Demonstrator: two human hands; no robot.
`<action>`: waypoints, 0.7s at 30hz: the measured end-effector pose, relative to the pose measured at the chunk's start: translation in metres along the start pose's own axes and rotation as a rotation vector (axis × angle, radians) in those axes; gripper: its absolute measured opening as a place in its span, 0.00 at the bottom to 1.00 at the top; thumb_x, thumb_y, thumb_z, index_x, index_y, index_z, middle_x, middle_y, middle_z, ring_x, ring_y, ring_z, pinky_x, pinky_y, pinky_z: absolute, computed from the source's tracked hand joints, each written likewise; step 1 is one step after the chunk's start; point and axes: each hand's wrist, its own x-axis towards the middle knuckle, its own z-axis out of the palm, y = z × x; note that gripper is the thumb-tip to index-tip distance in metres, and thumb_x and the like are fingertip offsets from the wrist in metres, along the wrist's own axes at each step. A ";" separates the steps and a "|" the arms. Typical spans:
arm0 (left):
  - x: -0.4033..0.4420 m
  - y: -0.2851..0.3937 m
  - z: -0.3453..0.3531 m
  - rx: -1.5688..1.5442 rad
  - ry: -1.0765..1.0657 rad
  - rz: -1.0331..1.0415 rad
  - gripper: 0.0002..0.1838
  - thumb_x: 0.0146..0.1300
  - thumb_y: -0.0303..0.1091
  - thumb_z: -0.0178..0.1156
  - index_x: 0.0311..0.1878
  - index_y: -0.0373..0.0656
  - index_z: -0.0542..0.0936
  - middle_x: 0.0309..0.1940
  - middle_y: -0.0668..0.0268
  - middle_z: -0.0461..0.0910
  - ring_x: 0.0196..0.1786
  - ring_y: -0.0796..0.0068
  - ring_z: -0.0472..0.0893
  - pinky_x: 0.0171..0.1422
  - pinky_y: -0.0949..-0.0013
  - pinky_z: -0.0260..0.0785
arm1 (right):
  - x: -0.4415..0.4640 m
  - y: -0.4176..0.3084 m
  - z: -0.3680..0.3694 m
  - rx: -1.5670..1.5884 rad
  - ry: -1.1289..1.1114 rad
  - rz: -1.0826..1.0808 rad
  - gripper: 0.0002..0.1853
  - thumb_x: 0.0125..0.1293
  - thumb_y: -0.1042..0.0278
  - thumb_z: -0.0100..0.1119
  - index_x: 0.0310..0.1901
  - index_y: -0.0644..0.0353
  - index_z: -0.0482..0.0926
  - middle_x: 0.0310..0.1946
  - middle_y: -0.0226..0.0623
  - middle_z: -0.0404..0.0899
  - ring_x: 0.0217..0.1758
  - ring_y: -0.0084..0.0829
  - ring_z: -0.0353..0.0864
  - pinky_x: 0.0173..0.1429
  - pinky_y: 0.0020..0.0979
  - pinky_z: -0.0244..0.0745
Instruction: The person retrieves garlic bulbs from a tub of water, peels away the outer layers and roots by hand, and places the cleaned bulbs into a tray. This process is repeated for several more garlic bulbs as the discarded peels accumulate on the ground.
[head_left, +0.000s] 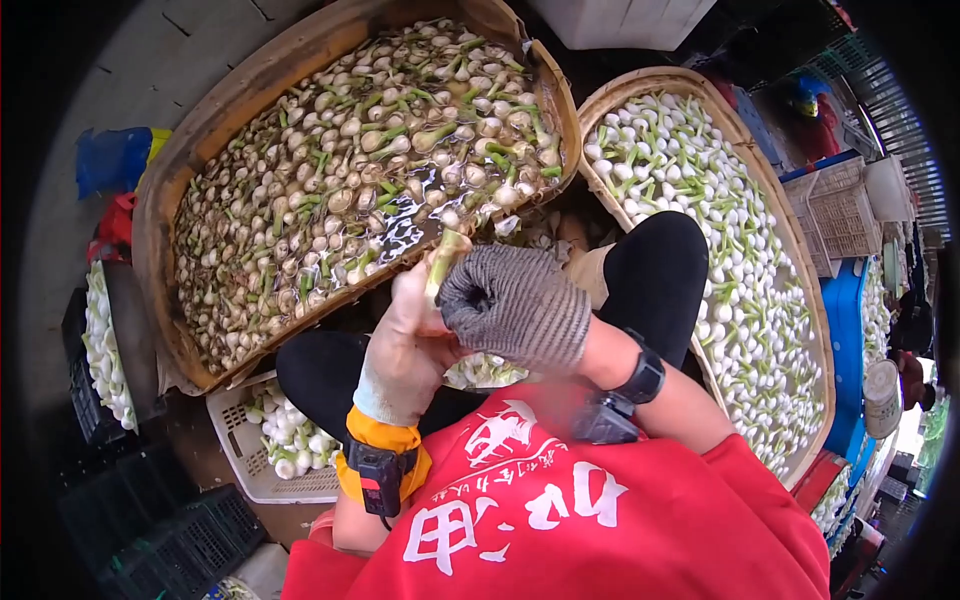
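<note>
My left hand (400, 345), in a pale glove, is closed around a garlic-like bulb with a pale green stem (444, 262), which points up and away from me. Against the right side of that stem presses my right hand (515, 305), in a grey striped knit glove with its fingers curled in. The fingertips of both hands are partly hidden, and so is the lower part of the bulb. Just beyond my hands stands a large tub (565, 100) of brownish water filled with unpeeled bulbs. Between my knees, partly covered by my hands, lie some white bulbs (485, 371).
To the right, a wide basin (735, 130) holds many clean white bulbs with green stems. A white plastic basket (240, 450) with peeled bulbs sits by my left leg. Dark crates (190, 535) are at lower left, a blue tub (843, 330) at far right.
</note>
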 end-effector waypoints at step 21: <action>0.003 -0.018 -0.020 0.266 -0.043 0.054 0.16 0.75 0.36 0.42 0.52 0.33 0.73 0.41 0.55 0.81 0.35 0.69 0.81 0.37 0.71 0.75 | 0.008 0.008 -0.007 0.102 0.010 0.309 0.24 0.55 0.42 0.68 0.27 0.60 0.84 0.24 0.41 0.81 0.29 0.40 0.81 0.36 0.38 0.74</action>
